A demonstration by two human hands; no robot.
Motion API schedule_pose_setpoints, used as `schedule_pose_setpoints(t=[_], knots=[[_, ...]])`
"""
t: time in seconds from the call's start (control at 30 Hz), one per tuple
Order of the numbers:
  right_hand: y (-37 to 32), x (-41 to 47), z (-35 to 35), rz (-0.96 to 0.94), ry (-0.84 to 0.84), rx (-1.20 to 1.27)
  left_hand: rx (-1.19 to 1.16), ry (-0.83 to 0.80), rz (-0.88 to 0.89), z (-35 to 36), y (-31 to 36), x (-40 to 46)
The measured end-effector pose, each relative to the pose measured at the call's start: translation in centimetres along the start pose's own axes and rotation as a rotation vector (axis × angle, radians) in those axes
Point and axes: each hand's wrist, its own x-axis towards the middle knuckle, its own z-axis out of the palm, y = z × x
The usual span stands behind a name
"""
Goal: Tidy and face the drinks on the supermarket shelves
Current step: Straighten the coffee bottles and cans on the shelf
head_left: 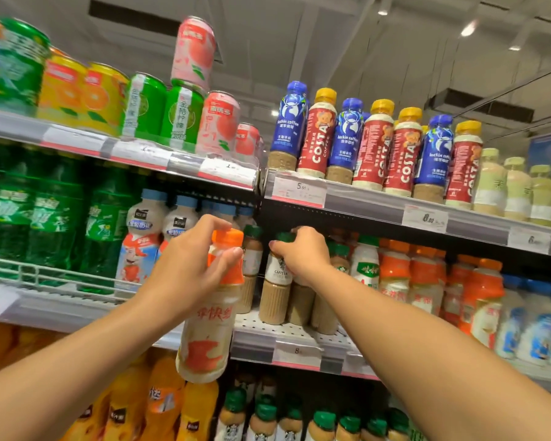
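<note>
Gripping the orange-capped bottle (209, 313) near its neck, upright, my left hand (188, 262) holds it left of the green-capped coffee bottle (277, 281) my right hand (303, 253) clasps on the shelf (299, 342).

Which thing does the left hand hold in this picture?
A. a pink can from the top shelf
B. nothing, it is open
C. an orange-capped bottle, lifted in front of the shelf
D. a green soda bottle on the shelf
C: the left hand has its grip curled round the neck of the orange-capped bottle, which hangs in front of the shelf edge, not standing on it.
</note>
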Motion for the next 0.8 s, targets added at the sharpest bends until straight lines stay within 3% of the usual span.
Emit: schedule_pose_setpoints(t=[0.33, 0.53, 0.63, 0.73, 0.8], knots=[[0.4, 0.8, 2.4, 0.016, 0.037, -0.063, -0.009, -0.009, -0.053, 0.8, -0.7, -0.1], [-0.5, -1.2, 1.3, -0.025, -0.042, -0.127, -0.049, -0.051, -0.103, 1.5, -0.2, 0.0], [-0.8, -5.4, -0.8, -0.156, -0.066, 0.090, -0.060, -0.059, -0.092, 1.9, 0.2, -0.2], [0.2, -11.5, -2.8, -0.146, -0.276, 0.402, -0.045, -0.058, -0.065, 2.9, 1.1, -0.1], [1.2, -14.4, -3.7, -0.059, -0.433, 0.442, -0.040, -0.056, -0.051, 4.1, 2.3, 0.2]])
